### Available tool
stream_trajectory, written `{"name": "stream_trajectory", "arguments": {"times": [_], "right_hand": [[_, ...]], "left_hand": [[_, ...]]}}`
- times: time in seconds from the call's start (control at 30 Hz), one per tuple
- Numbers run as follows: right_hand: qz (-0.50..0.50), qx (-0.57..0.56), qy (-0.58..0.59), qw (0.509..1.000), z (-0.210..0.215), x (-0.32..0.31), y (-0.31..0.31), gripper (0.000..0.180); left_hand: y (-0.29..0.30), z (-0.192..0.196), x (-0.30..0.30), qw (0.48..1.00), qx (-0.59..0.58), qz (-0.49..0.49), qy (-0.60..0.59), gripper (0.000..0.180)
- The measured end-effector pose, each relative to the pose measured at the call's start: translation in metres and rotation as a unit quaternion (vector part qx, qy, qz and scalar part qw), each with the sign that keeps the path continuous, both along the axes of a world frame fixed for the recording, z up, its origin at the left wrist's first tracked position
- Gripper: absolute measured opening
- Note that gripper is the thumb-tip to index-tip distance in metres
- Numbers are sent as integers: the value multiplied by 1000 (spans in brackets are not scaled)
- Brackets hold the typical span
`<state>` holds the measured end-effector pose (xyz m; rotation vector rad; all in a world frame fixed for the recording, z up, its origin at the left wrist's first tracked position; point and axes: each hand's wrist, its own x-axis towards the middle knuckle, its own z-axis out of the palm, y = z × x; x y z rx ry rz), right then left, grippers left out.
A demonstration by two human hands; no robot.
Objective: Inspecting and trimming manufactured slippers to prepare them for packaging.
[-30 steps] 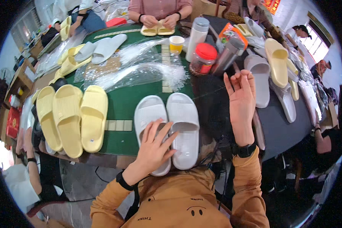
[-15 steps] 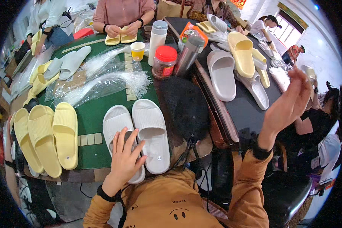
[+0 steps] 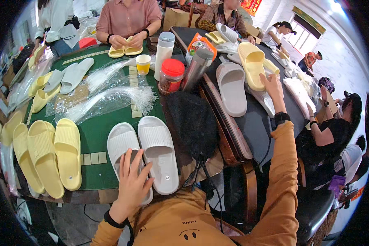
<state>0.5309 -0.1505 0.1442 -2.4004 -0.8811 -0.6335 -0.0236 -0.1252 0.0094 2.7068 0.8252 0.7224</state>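
My left hand (image 3: 133, 177) lies with spread fingers over the left one of two light grey slippers, covering part of its footbed. The right grey slipper (image 3: 160, 158) stands beside it, toe end away from me, with a small round sticker at its heel. Out to the right, my right hand (image 3: 273, 88) has its fingers closed at the heel edge of a yellow slipper (image 3: 252, 61). That slipper rests on a pile on the dark table. Left of the pile is a single grey slipper (image 3: 232, 88). Three yellow slippers (image 3: 67, 151) lie at the green table's left.
Clear bags of thin white ties (image 3: 110, 100) lie mid-table. A yellow paper cup (image 3: 143, 64), white bottle (image 3: 164, 55), red-lidded jar (image 3: 171, 76) and steel flask (image 3: 197, 69) stand behind a black drawstring bag (image 3: 194, 123). Other people work around both tables.
My right hand has come down from raised in the air at the right onto the yellow slipper on the pile. My left hand stays on the grey slipper. The whole view has shifted slightly.
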Motion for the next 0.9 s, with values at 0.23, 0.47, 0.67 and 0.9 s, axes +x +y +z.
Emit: {"name": "stream_trajectory", "arguments": {"times": [0.23, 0.47, 0.67, 0.9], "right_hand": [[51, -21, 90, 994, -5, 41, 7, 63], [108, 292, 261, 914, 36, 71, -49, 47], [163, 353, 248, 887, 85, 38, -110, 45], [296, 335, 286, 847, 85, 29, -175, 42]], "left_hand": [[-12, 0, -9, 997, -69, 1, -42, 47], [-16, -7, -6, 993, -99, 14, -58, 55], [-10, -6, -4, 995, -89, 43, 15, 58], [11, -25, 12, 998, 4, 46, 46, 56]]}}
